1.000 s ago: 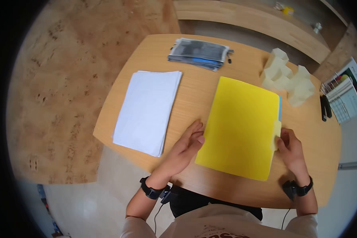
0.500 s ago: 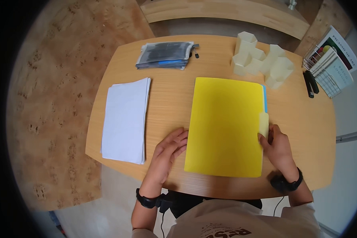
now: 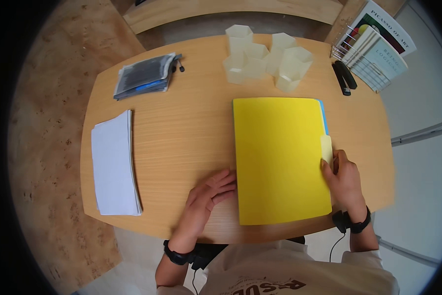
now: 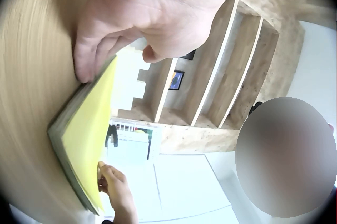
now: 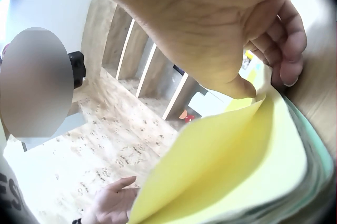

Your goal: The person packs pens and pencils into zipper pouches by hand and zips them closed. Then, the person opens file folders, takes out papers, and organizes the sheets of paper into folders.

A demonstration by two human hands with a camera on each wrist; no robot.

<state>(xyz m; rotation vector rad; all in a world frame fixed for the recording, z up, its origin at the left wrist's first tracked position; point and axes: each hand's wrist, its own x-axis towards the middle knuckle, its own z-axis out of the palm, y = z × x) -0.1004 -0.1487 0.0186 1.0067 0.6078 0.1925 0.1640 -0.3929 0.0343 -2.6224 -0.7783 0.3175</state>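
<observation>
A yellow file folder lies on top of a stack of folders, with a blue edge showing beneath it at the right. At its pale side tab, my right hand pinches the edge between thumb and fingers. The right wrist view shows the yellow cover bowed up a little from the layers below. My left hand rests by the stack's left edge, fingers extended and fingertips right at the side. In the left wrist view those fingers are next to the folder's edge.
A stack of white paper lies at the left, behind it a pile of dark zip pouches. Pale hexagonal holders stand at the back. A black stapler and a wire rack of books are at the back right.
The head view has turned right, so the paper, pouches and holders appear further left. My right hand keeps its pinch at the tab, and my left hand stays beside the folder's left edge.
</observation>
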